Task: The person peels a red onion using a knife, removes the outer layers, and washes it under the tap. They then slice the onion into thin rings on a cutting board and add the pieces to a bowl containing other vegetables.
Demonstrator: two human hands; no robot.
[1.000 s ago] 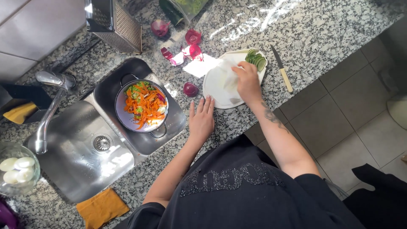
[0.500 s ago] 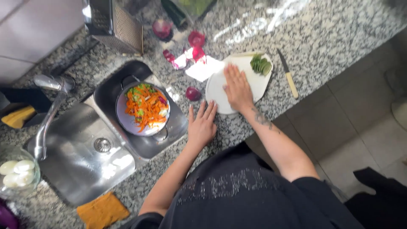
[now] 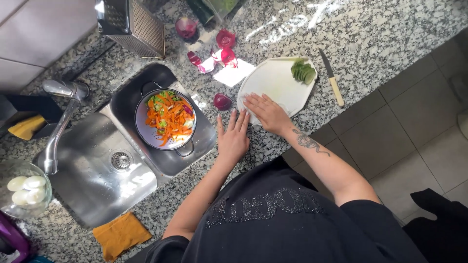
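Observation:
My left hand (image 3: 234,136) lies flat on the granite counter, fingers spread, just right of the small sink basin. My right hand (image 3: 265,111) rests palm down on the near left part of a white cutting board (image 3: 278,80); I cannot tell whether anything is under it. Green sliced vegetable pieces (image 3: 303,72) sit at the board's far right corner. A half red onion (image 3: 222,101) lies on the counter between the board and the sink. A metal colander (image 3: 165,119) with shredded carrot and greens stands in the small basin.
A knife (image 3: 332,80) lies right of the board. Red onion peels (image 3: 214,53) and a box grater (image 3: 131,24) are at the back. The sink has a tap (image 3: 57,117); a glass bowl of eggs (image 3: 24,190) and an orange cloth (image 3: 121,234) lie near it.
My right hand slid from the board's far side toward its near left edge. The left hand stayed flat on the counter.

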